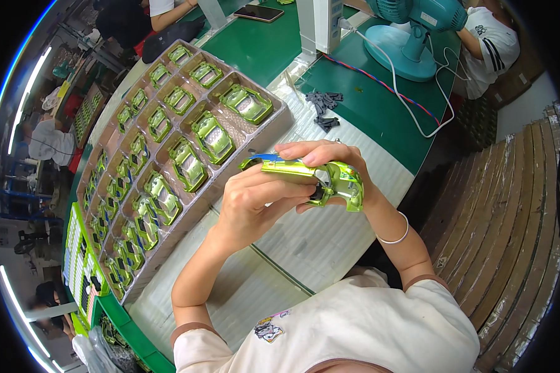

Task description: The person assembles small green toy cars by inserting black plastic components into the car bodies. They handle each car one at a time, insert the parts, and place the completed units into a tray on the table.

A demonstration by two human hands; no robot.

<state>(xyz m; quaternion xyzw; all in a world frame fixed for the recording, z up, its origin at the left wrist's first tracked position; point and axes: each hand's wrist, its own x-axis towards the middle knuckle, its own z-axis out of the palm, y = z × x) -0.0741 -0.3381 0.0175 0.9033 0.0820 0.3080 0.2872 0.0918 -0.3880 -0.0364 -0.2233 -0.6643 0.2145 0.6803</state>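
Note:
Between my two hands is a shiny lime-green toy car body (345, 180), tilted on its side, with a blue patch at its left end. The fingers of my left hand (255, 199) wrap its left part from below, some reaching inside the shell. My right hand (345, 155) grips the top and right side, thumb underneath. To the left of my hands, a tray (274, 127) with compartments holds several similar green car bodies (213, 137). Small dark grey plastic parts (323, 109) lie in a loose pile beyond my hands.
A teal fan (404, 50) with a white cable (395, 81) stands at the far right, near a white post (317, 31). A phone (259, 12) lies on the green table (255, 46). Stacked brown cardboard (498, 230) is at the right. Other people sit at the far side.

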